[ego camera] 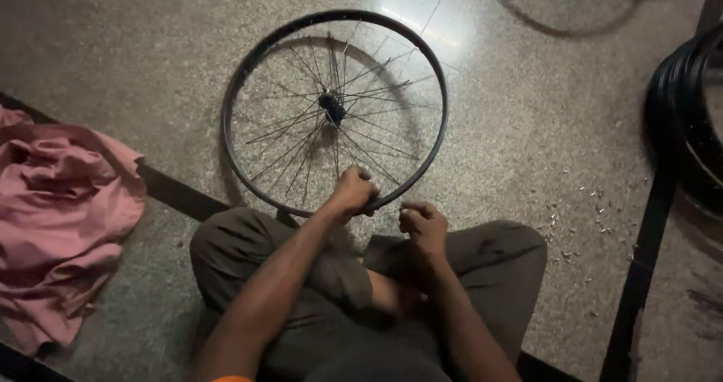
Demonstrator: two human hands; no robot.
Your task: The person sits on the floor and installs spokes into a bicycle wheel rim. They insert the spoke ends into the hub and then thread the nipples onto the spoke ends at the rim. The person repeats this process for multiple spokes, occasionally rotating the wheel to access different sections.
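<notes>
- Speckled stone floor (527,111), glare patch beyond the hands; person seated cross-legged on it, grey trousers (248,239) below both forearms.
- Left hand (354,192): fingers curled closed over the near edge of a bicycle wheel rim (241,73), at the point where the spokes (301,152) meet it. Whether it pinches a spoke or the rim itself cannot be told.
- Right hand (423,224): closed in a loose fist just beside the left, slightly nearer the body, just off the rim's near edge. Anything inside the fist is hidden; contact with the rim is unclear.
- Rim: black, bare of tyre, lying flat on the floor directly ahead of both hands; hub (332,107) at centre, beyond the left hand. Spokes look unevenly spaced, some crossing; fine detail lost in dim light.
- Containers: none discernible.
- Small pale bits (580,224) scattered on the floor to the right of the right hand; too small to identify.
- Black tyres (681,126) far right of the hands, cut off by the frame edge.
- Crumpled pink cloth (60,224) well to the left of the left hand, partly cut off.
- Dark floor strip (640,276) running right of the right knee.
</notes>
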